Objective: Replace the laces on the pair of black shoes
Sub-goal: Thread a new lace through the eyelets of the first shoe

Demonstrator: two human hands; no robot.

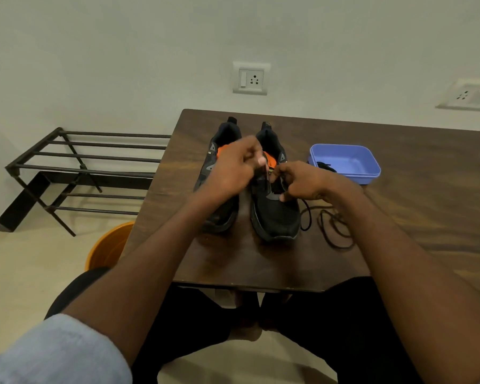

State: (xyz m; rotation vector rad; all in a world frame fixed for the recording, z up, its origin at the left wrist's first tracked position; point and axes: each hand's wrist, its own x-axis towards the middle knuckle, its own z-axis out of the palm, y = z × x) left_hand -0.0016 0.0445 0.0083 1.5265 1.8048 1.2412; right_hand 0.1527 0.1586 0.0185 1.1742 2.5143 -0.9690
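Two black sports shoes with orange insoles stand side by side, toes toward the person, on a dark brown wooden table (399,167): left shoe (219,206), right shoe (275,214). Right of them sits a blue plastic box (347,162) holding a black lace (326,167). Above the right shoe's eyelets, the left hand (233,167) and right hand (302,181) each pinch a loose black shoelace (333,225) trailing onto the table.

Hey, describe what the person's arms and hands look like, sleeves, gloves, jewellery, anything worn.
Both hands, left and right, are bare: no gloves, and no rings or watch show. The forearms are uncovered. A light blue-grey sleeve is pushed up near the left elbow; only a sliver of similar cloth shows at the right edge.
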